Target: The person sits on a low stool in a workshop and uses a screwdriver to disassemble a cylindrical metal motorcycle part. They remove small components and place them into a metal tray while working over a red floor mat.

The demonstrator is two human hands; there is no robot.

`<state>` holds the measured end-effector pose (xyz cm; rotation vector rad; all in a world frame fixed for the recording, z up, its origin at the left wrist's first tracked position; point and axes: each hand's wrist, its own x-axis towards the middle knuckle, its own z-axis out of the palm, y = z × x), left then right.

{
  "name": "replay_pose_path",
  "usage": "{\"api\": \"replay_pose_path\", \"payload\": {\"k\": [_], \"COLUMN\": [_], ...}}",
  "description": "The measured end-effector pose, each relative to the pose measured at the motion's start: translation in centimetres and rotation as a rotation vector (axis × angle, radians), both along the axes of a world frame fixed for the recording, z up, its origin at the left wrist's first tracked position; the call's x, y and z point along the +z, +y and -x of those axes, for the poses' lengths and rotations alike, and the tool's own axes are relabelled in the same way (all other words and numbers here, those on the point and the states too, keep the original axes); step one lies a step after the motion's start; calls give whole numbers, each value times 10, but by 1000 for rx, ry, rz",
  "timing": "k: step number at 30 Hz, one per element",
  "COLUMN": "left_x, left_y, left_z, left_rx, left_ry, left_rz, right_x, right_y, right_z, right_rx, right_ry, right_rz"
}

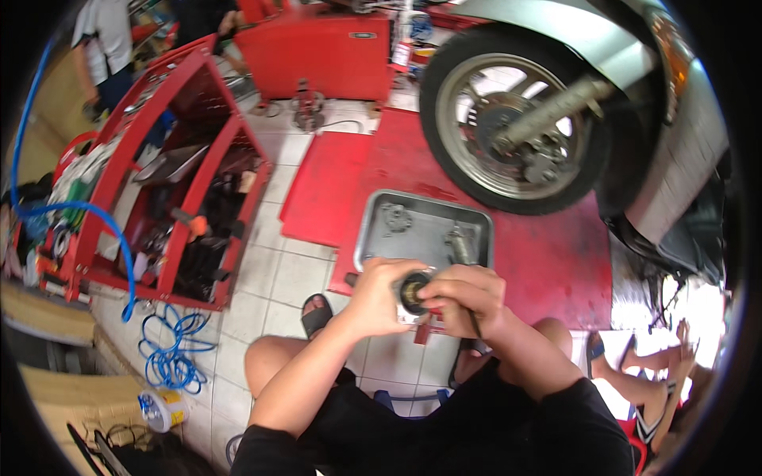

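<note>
Round black-and-metal mechanical part (pixel 413 291): small, disc-like, with a dark outer ring and a brownish-metal centre; finer detail too small to tell. Located between both hands, above the person's knees and just in front of the near edge of the shallow rectangular grey metal tray (pixel 381 208).
Left hand (pixel 379 297): fingers curled shut around the part's left side, gripping it.
Right hand (pixel 468 297): closed around a thin dark tool shaft (pixel 474 322), fingertips touching the part's right side; a small red piece (pixel 423 330) hangs just below the hands.
Tray contents: a few small metal parts, resting on a red floor mat (pixel 540 254).
Nearby: spoked motorcycle wheel (pixel 516 119) beyond the tray; red open tool cart (pixel 171 182) to the left; coiled blue hose (pixel 168 349) on the tiled floor.
</note>
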<state>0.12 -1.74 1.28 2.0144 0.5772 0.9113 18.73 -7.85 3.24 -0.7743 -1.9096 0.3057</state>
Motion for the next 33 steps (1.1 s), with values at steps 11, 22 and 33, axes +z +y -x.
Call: {"api": "replay_pose_path", "payload": {"k": [11,22,33], "left_x": [-4,1,18], "left_y": [-5,-9,-3], "left_z": [-6,-9,-4], "left_rx": [64,33,159], "left_ry": [-173,-143,65], "left_rz": [-193,-190,-54], "right_x": [10,-14,9], "right_y": [-6,-4,4], "right_z": [7,5,-5], "right_rx": [-35,25,-64], "right_ry": [35,150,73], "right_rz": [-117,-174,46]}}
